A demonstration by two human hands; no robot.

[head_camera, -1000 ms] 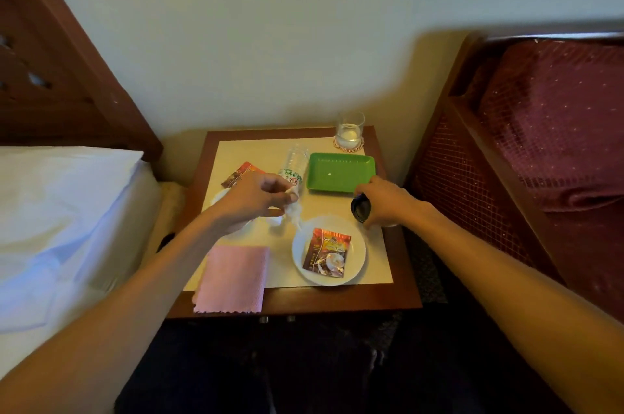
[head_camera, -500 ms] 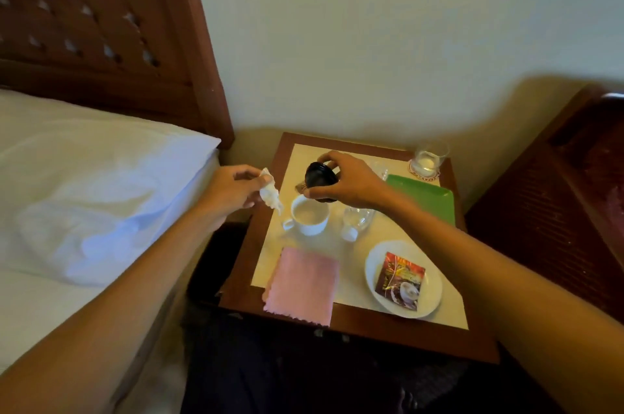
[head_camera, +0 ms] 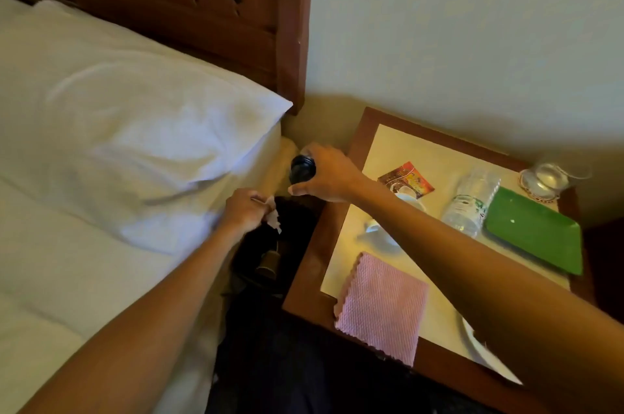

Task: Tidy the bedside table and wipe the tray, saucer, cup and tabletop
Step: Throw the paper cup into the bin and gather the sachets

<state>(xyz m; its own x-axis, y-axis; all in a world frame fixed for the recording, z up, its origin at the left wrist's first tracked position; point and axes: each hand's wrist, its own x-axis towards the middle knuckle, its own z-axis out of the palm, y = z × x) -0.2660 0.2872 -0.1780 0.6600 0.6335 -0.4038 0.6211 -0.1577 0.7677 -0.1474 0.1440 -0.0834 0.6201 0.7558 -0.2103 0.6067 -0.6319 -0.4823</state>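
My left hand (head_camera: 244, 209) pinches a crumpled white tissue (head_camera: 273, 216) over a dark bin (head_camera: 270, 244) in the gap between bed and bedside table (head_camera: 314, 265). My right hand (head_camera: 329, 174) holds a small black round object (head_camera: 301, 170) above the same gap. On the table lie a white cup (head_camera: 380, 233), partly hidden by my right arm, a pink cloth (head_camera: 381, 305), a green tray (head_camera: 533, 234), a crushed plastic bottle (head_camera: 471, 201) and a red sachet (head_camera: 407, 182). Only the rim of the white saucer (head_camera: 472, 341) shows under my arm.
A glass of water (head_camera: 545, 179) stands on a coaster at the table's back right corner. The bed with its white pillow (head_camera: 135, 130) and wooden headboard (head_camera: 202, 1) fills the left. A paper cup (head_camera: 268, 261) lies inside the bin.
Both hands have moved left off the table to the gap by the bed, still carrying the tissue and the black object. The view has swung left towards the bed.
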